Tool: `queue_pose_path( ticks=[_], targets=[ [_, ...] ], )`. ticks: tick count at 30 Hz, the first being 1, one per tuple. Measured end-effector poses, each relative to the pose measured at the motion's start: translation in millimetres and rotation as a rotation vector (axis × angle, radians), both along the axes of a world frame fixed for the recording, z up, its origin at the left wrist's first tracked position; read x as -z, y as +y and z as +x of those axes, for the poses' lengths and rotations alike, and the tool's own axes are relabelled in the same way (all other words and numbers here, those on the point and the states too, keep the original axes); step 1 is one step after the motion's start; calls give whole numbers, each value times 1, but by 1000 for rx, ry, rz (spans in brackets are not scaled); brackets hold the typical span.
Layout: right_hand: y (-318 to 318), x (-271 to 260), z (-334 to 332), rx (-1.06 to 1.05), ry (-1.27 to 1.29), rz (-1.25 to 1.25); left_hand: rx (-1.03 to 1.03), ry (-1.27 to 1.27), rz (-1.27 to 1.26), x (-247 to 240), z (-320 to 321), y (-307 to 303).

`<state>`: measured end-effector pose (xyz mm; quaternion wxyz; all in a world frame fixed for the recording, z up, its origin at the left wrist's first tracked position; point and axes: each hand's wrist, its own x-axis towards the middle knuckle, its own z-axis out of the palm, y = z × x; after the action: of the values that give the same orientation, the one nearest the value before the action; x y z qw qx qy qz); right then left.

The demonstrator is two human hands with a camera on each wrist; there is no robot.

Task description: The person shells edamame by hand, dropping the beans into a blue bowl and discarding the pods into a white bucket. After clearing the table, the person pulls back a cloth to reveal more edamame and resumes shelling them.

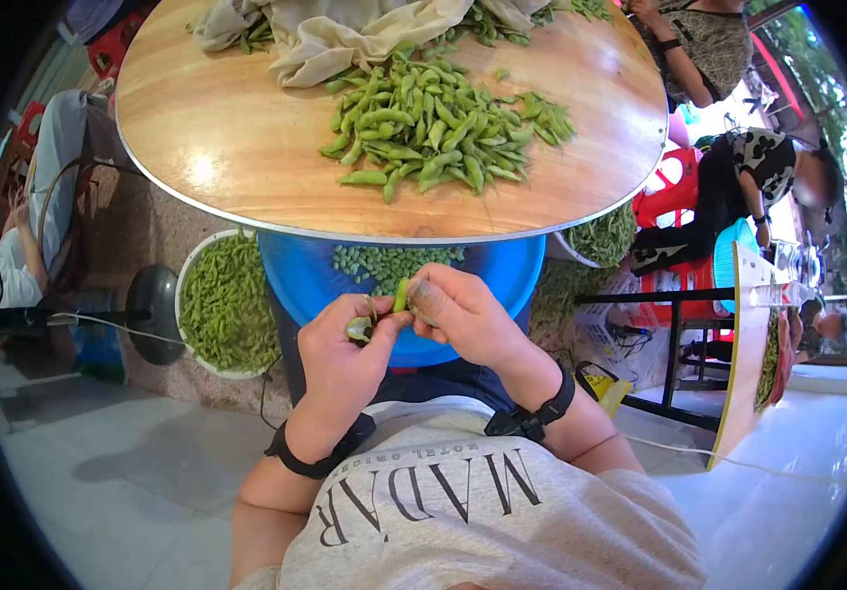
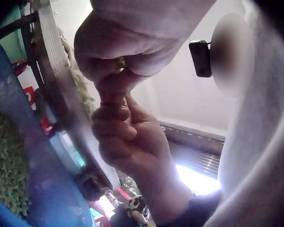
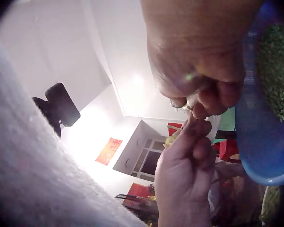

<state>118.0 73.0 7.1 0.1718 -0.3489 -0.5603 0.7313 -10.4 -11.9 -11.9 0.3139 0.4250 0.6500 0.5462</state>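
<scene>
Grip of left hand, right hand on edamame pod, lengthwise toward table

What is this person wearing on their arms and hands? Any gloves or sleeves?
No gloves: the left hand and right hand are bare. A black strap with a mount circles each wrist: left strap, right strap. Forearms are uncovered; the grey T-shirt has short sleeves and dark lettering.

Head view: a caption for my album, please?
Left hand and right hand pinch a green pod over a blue basin.
</scene>
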Motion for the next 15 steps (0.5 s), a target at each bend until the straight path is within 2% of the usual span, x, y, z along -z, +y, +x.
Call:
queue_pose_path(
  ticks=[4,7,8,11,15],
  targets=[
    [-2,9,-3,41,-38,110,-6,307,154,2,-1,3],
    [-3,6,-4,60,-49,301,-8,281,198,15,0,3],
    [-5,8,-6,92,-14,274,-16,254,202,18,1,3],
    [-4,15,-5,92,-49,287,-30,-341,-4,2,7,7],
    [-10,21,-2,86,-81,362,10,-561,-64,3,4,7]
  ],
)
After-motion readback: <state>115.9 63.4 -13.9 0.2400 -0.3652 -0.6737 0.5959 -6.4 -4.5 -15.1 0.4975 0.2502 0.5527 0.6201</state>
